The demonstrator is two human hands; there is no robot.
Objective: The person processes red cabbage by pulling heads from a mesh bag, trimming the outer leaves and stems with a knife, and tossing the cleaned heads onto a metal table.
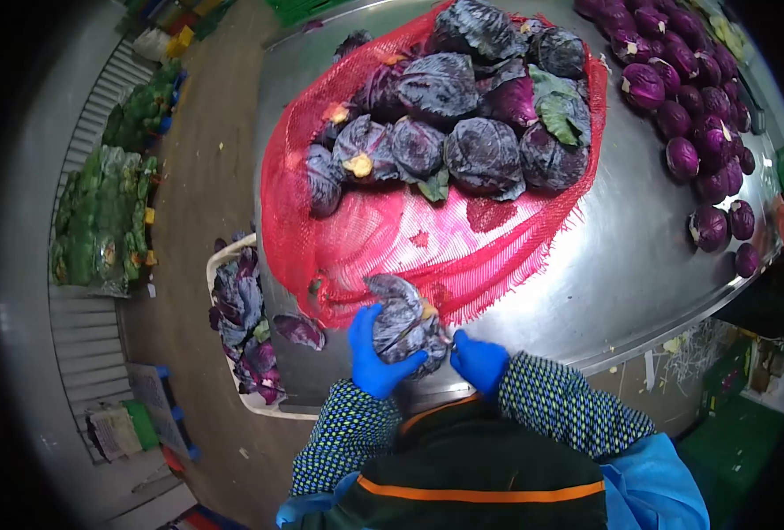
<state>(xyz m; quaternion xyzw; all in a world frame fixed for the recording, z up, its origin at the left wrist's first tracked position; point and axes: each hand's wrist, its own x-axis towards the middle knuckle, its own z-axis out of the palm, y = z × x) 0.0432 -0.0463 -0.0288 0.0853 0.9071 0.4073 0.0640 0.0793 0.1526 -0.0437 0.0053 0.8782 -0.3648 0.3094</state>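
Observation:
My left hand [374,360], in a blue glove, grips a red cabbage [401,325] from its left side, fingers spread round it. Loose greyish-purple outer leaves still cling to this cabbage, and it is held at the table's near edge. Against its right side, my right hand [478,360] is closed, also blue-gloved; what sits in its fingers is too small and hidden to name. Just beyond both hands lies an opened red mesh sack [365,252], with several untrimmed red cabbages [485,155] on it. A loose purple leaf [300,331] rests to the left of my left hand.
Shiny, trimmed red cabbages [710,137] are heaped along the right of the metal table [621,256]. At the table's left edge stands a whitish bin [249,402] full of stripped leaves [237,300]. Green produce in clear wrapping [105,216] stands across the floor on the left.

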